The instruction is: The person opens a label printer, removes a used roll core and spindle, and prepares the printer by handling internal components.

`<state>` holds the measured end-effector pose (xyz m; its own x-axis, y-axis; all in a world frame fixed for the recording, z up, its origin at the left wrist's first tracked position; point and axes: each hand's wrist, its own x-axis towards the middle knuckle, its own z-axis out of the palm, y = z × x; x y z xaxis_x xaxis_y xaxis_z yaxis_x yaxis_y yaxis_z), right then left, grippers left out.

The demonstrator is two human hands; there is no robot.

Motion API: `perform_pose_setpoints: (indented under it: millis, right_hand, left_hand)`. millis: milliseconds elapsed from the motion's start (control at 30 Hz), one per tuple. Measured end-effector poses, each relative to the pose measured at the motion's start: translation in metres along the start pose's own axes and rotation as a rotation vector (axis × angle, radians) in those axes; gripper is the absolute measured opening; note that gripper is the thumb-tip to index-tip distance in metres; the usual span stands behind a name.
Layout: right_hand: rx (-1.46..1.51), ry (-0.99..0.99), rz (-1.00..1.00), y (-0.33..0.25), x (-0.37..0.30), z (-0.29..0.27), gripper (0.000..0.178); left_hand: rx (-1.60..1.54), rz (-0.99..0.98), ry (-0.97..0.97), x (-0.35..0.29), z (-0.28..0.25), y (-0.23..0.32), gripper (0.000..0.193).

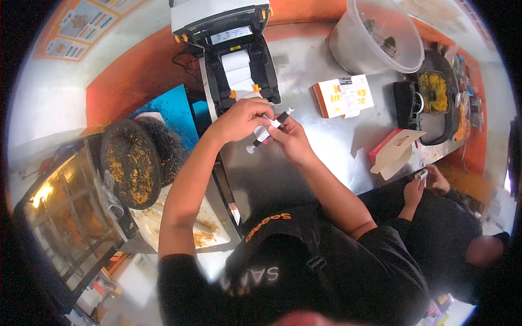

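The steel table [337,157] is the broadest thing here, its bare surface shining right of the hands. Toward its far left side stands the label printer [225,43], white outside and black within, its lid raised; a white paper strip [237,68] runs down its middle toward the near edge, with yellow-orange tabs beside it. Far right is a big translucent tub [348,46], and nearer than that a white and orange box [345,96].

Next in size come the hands, both just on the near side of the printer. The left hand [239,119] has its fingertips pinched against the middle of a spindle [262,133]; the right hand [293,140] has its grip closed on the same spindle from the right, thumb along the near side.

The spindle is raised over the table, slanting from near left to far right. It is a slim rod with a white, paper-like middle bearing some small dark marks, partly hidden by the fingers. Black sections flank that middle, the far-right one showing more plainly. Smallest of all are its white end pieces, one at each tip, the near-left one flared and disc-like.
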<state>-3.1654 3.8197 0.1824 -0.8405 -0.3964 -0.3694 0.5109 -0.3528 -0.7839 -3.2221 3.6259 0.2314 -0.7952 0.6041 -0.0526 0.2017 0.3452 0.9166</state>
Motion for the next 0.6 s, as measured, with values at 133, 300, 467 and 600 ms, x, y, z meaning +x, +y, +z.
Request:
perform_pose_setpoints:
  millis: [133,300,467,600]
  right_hand:
    - [-0.036,-0.025,-0.014,-0.007,-0.002,-0.002,0.021]
    - [-0.145,-0.017,-0.063,-0.023,-0.005,-0.003,0.027]
    - [-0.111,0.001,-0.113,-0.018,0.0,-0.007,0.026]
    - [0.014,-0.009,-0.125,-0.016,0.002,-0.006,0.024]
  left_hand:
    - [0.021,0.042,0.003,-0.002,-0.005,0.002,0.009]
    - [0.118,0.037,0.019,0.003,-0.012,0.019,0.013]
    - [0.112,0.048,0.077,0.007,-0.003,0.02,0.014]
    - [0.063,0.026,0.203,0.004,0.006,0.019,0.011]
